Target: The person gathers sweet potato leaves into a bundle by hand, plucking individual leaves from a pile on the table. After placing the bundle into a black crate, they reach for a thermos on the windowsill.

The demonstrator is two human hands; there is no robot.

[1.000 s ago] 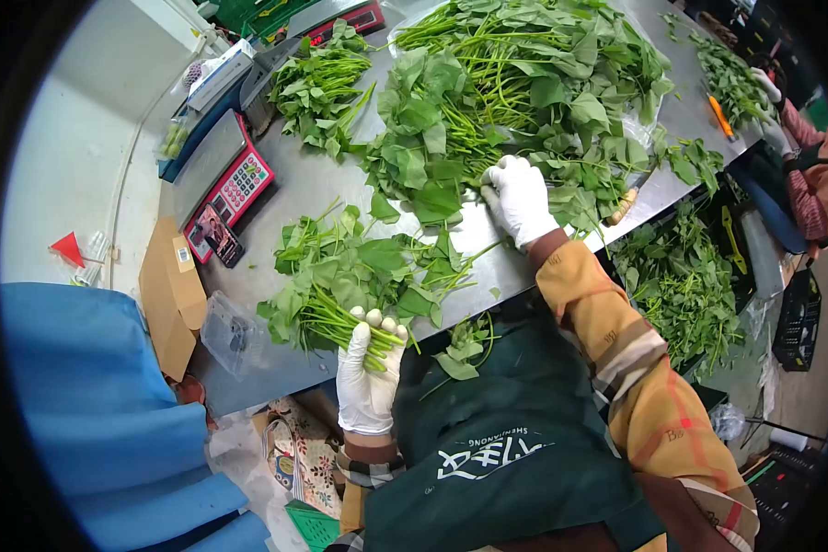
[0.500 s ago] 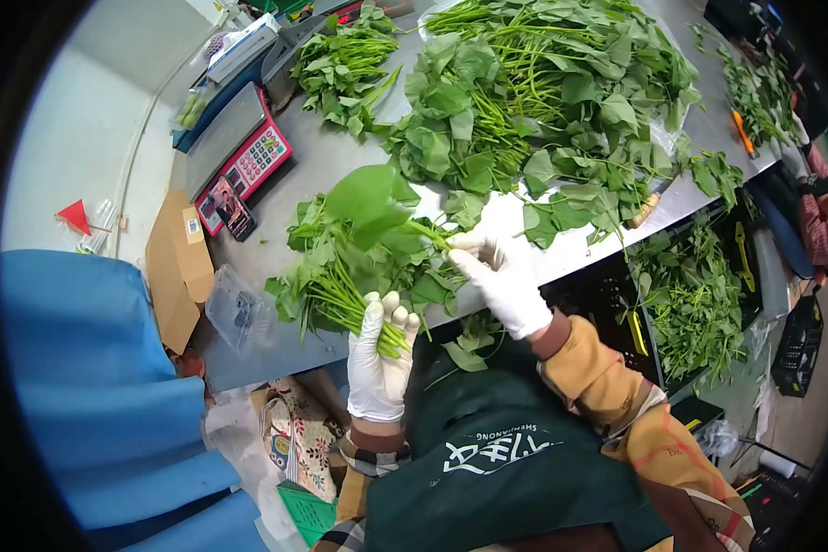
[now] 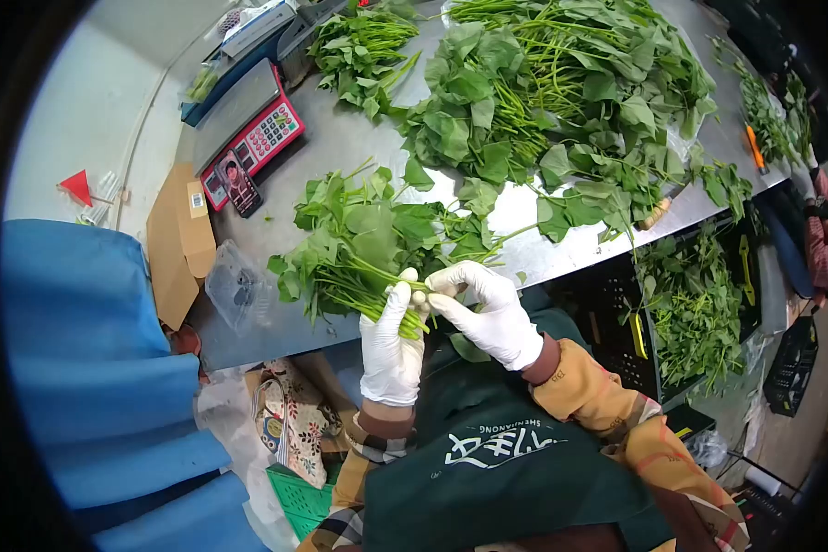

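Observation:
My left hand [image 3: 392, 354], in a white glove, is closed round the stem ends of a bunch of leafy greens [image 3: 354, 244]. The leaves fan out over the near edge of the table, and the cut stems poke out past my thumb. My right hand [image 3: 492, 317], gloved too, meets the left at the stems; its thumb and forefinger pinch a green stem [image 3: 414, 283] lying along the bunch. A large heap of the same greens [image 3: 570, 83] spreads over the table beyond my hands. A smaller pile [image 3: 363, 55] lies to its left.
On the metal table [image 3: 340, 152] stands a red-framed scale [image 3: 265, 133] with a phone [image 3: 239, 184] leaning on it. A clear plastic container [image 3: 236, 287] is at the near left corner. Below right, a black crate [image 3: 649, 354] holds more greens. An orange-handled tool [image 3: 755, 149] lies far right.
My right hand has come left and down, bringing a leafy stem from above the bunch to the stems in my left hand. The view has shifted slightly.

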